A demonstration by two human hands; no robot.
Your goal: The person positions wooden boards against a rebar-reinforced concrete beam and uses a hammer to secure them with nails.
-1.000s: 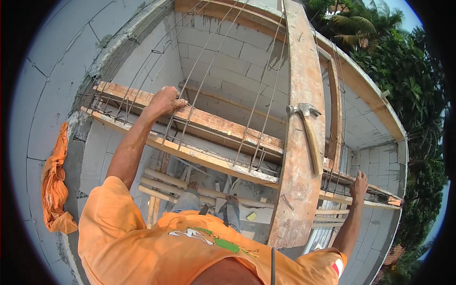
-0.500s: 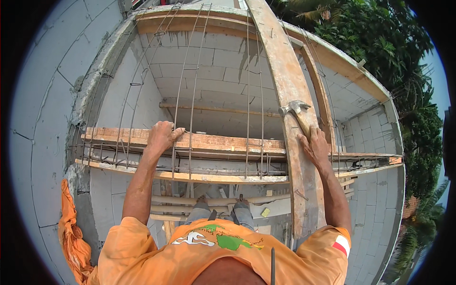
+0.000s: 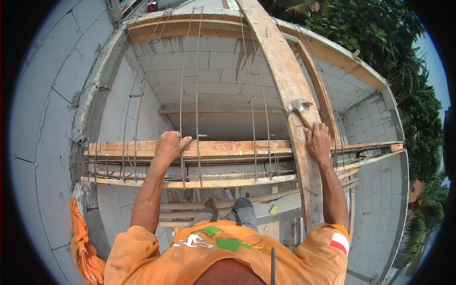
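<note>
My left hand (image 3: 168, 146) grips the top edge of a wooden formwork board (image 3: 223, 148), its thumb beside an upright-looking steel rebar rod (image 3: 181, 114). My right hand (image 3: 318, 141) is closed round the wooden handle of a claw hammer (image 3: 299, 107), which lies on a long, stained plank (image 3: 280, 76) with bent nails. The plank crosses over the formwork at the right. Rebar cages run along the formwork channel and across the opening. Below me, my legs and feet (image 3: 228, 209) show over round poles.
Pale block walls (image 3: 190, 71) surround the deep opening, with a pole (image 3: 218, 111) across it. A wide block wall (image 3: 47, 118) lies at the left, with orange cloth (image 3: 83, 237) on its edge. Trees (image 3: 403, 71) stand beyond the right wall. Timber (image 3: 325, 102) runs beside the plank.
My right hand left the board at the right and moved onto the hammer handle. My left hand stays on the board. The view has turned and shifted.
</note>
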